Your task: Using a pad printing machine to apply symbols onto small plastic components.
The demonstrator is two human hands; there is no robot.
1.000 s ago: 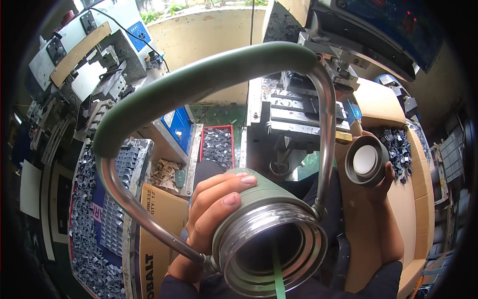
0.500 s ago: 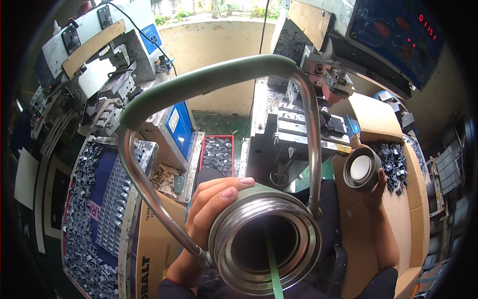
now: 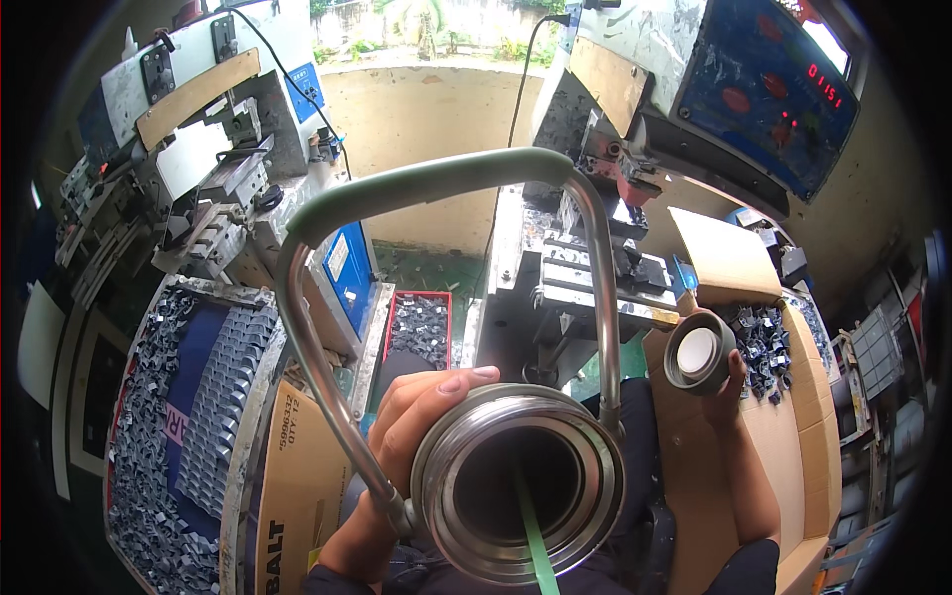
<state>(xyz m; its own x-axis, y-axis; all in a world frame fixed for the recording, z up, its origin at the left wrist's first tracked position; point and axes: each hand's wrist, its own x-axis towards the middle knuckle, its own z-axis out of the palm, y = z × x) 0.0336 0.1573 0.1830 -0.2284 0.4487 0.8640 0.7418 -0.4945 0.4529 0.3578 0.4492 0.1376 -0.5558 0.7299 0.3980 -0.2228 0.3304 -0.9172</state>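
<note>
Steel flask point(image 3: 518, 483), open-mouthed, green-gripped bail handle point(image 3: 436, 188), in left hand point(image 3: 416, 416).

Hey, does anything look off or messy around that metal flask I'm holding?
Nothing looks damaged. The flask is open in the left hand, its lid off in the right hand. Small grey parts lie loosely heaped beside it.

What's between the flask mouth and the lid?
In the head view, the handle's right metal leg crosses between the flask mouth and the lid; dark clothing lies behind.

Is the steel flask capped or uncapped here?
Uncapped: the flask mouth gapes open in the left hand; the right hand holds the lid.
</note>
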